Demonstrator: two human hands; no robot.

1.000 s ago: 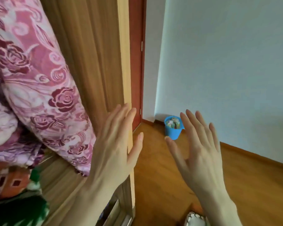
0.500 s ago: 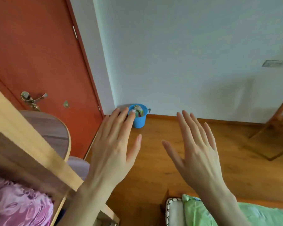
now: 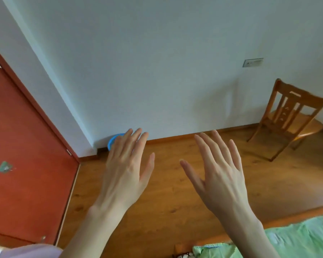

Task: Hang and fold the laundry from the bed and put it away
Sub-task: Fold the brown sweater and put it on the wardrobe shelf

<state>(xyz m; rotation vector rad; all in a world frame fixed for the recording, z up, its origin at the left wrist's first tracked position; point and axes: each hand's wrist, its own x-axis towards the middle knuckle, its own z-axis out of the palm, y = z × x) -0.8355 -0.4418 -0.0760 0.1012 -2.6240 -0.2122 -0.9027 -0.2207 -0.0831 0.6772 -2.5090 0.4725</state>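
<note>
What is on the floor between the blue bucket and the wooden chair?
Nothing: in the head view, bare wooden floor runs along the wall from the blue bucket to the chair.

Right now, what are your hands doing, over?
Left hand open, holding nothing. Right hand open, holding nothing. Green bed cover at lower right, no laundry picked up. Bare wooden floor ahead.

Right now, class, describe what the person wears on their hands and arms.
Both the left hand and right hand are bare: no gloves, rings, watch or bracelets. Both forearms are uncovered. A pale pink sleeve edge shows by the left arm.
</note>
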